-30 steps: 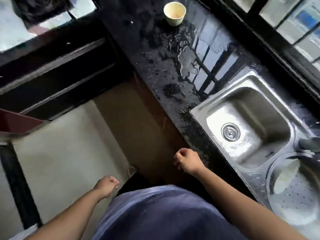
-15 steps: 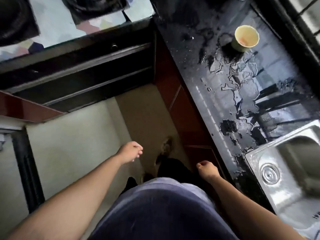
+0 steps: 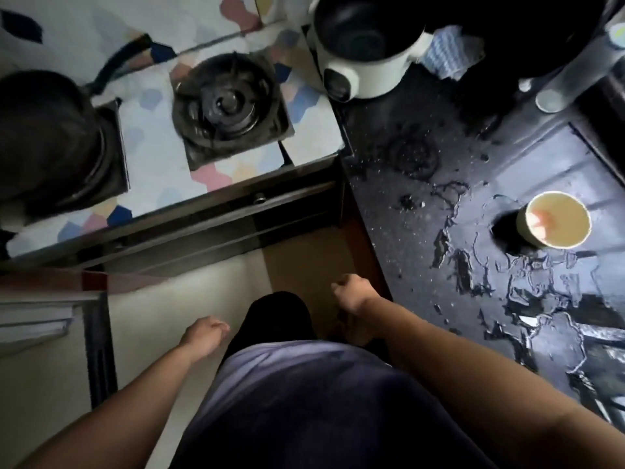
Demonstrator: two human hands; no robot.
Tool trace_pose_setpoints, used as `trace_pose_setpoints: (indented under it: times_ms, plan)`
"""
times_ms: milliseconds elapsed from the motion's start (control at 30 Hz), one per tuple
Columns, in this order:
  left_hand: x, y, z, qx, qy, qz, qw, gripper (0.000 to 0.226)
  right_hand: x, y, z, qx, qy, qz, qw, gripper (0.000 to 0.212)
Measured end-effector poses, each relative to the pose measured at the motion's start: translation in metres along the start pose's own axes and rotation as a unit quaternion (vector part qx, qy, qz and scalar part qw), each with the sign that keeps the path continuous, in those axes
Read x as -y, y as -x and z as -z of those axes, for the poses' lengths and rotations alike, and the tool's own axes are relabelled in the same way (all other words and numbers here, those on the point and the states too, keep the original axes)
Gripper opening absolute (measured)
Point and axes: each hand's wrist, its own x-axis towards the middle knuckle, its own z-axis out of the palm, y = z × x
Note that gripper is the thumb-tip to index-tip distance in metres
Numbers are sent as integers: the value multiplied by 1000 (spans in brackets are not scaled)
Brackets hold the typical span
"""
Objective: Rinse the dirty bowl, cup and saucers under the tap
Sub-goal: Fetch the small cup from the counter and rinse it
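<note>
Neither grip holds anything: left hand (image 3: 206,333) loosely curled, right hand (image 3: 351,292) fisted, both off the bench (image 3: 389,204) edge, left of the cup (image 3: 554,220). Cup stands upright amid puddles (image 3: 541,286), stained inside. Advised: right hand takes its wall firmly; wet glaze may slip. Pot (image 3: 368,76) sits well beyond the cup; approach looks open.

The dark speckled surface (image 3: 406,231) is gleaming like polished stone, wet with puddles. The cream cup (image 3: 554,220) is showing a smooth, glazed finish. The burner (image 3: 226,106) is looking matt black metal, the checked cloth (image 3: 443,52) soft.
</note>
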Motion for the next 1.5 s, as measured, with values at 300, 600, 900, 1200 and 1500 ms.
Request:
trace_pose_setpoints:
  times_ms: [300,600,900,1200,1500]
  plan:
    - [-273,-39,2,105,-89,-285,949,30,11,-2,117,-96,-315,43,943,19]
    - [-486,-13,-79,89,-407,-680,603,53,-93,35,221,-426,-655,-174,600,19]
    - [-538,-22,-156,53,-635,-608,474,106,-125,14,262,-396,-678,-204,585,24]
    - [-540,-18,-159,78,-617,-602,501,106,-111,12,258,-439,-663,-224,563,41]
    - [-547,-21,-127,192,-436,-703,527,60,-83,84,157,-439,-701,-219,518,36]
